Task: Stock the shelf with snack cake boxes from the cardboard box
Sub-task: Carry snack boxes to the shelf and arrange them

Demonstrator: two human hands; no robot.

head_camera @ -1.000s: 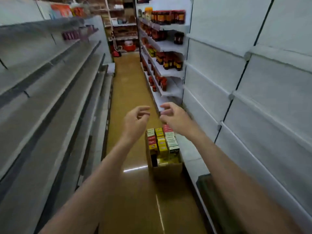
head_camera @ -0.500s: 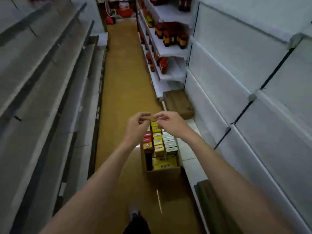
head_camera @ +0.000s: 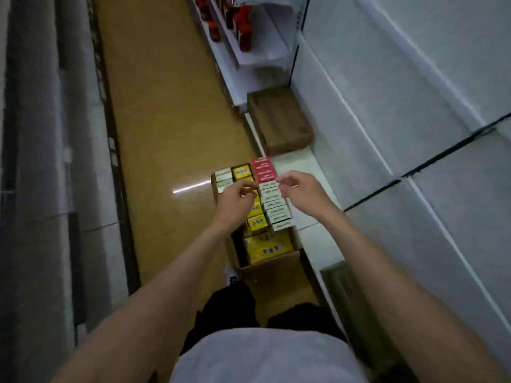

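An open cardboard box [head_camera: 272,268] stands on the aisle floor against the right-hand shelving. It is packed with upright snack cake boxes: red ones [head_camera: 263,170] at the far end, a white row [head_camera: 276,208] on the right, yellow ones [head_camera: 257,222] in the middle. My left hand [head_camera: 235,199] hovers over the yellow row with fingers loosely curled, holding nothing. My right hand [head_camera: 300,189] hangs over the white row, fingers loosely bent and empty. Whether either hand touches a box I cannot tell.
White empty shelves [head_camera: 414,139] rise on the right, their bottom shelf [head_camera: 298,167] beside the box. A closed brown carton [head_camera: 279,120] sits on that bottom shelf farther on. Red bottles [head_camera: 244,26] fill shelves beyond. Grey empty shelving [head_camera: 55,161] lines the left. My legs stand below.
The view has tilted down from the aisle to the cardboard box. Both hands have come down closer over the snack cake boxes, staying near each other.
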